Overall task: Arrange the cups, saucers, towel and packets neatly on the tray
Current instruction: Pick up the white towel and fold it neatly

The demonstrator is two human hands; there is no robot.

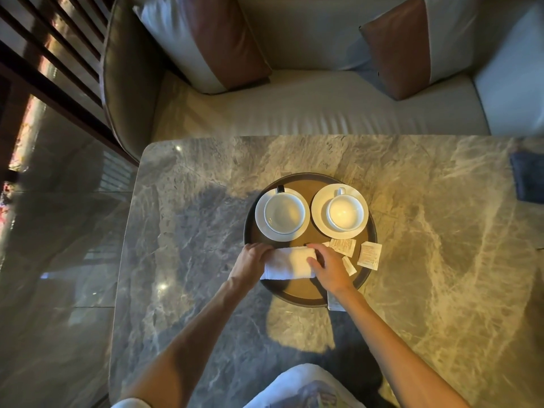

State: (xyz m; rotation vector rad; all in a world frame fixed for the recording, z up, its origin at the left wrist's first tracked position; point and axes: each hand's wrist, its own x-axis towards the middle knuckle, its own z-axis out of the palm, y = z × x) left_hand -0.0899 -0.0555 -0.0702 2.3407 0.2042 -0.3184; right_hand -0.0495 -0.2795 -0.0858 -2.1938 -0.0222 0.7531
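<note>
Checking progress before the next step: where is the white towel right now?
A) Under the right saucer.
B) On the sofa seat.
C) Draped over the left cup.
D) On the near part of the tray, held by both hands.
D: the white towel lies folded on the near part of the tray, the left hand holding its left end and the right hand its right end.

The left hand (250,262) covers part of the white towel's (290,263) left end and the right hand (329,269) covers its right end, so neither end shows whole. The print on the packets (369,256) is too small to read. A white sheet (334,304) lies half hidden under the right wrist. A dark blue object (528,178) is cut off by the right edge.
</note>
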